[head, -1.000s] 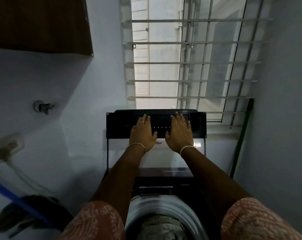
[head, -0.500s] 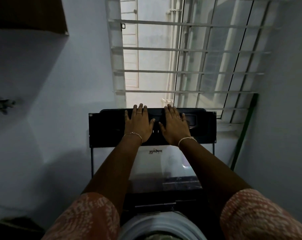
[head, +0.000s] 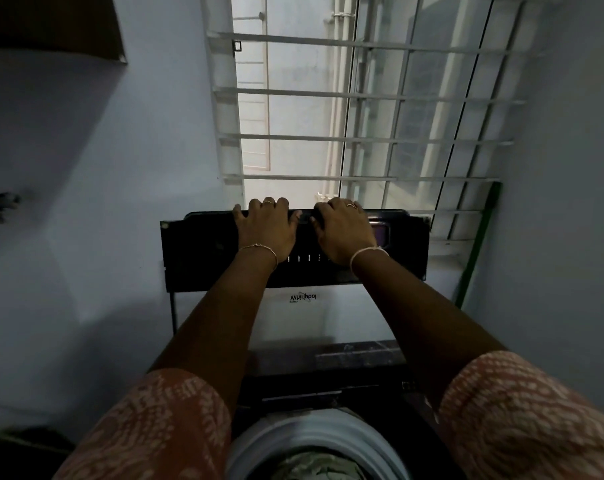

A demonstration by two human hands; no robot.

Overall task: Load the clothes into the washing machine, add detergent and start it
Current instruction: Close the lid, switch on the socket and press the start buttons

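Note:
The top-loading washing machine's lid (head: 196, 251) stands raised in front of me, black across the top and white below, with an upside-down logo. My left hand (head: 266, 230) and my right hand (head: 342, 233) lie side by side on the black band, fingers curled over its top edge. Below, between my patterned sleeves, the pale drum rim (head: 314, 434) shows, with crumpled clothes (head: 321, 467) inside. No detergent is in view.
A barred window (head: 363, 95) rises right behind the lid. A green pole (head: 477, 244) leans in the right corner. White walls close in on both sides, with a tap (head: 1, 204) on the left wall and a dark cabinet (head: 51, 26) at upper left.
Both hands have slid up the lid from lying flat on its face to its top edge, where the fingers now curl over. The view has tilted and moved closer.

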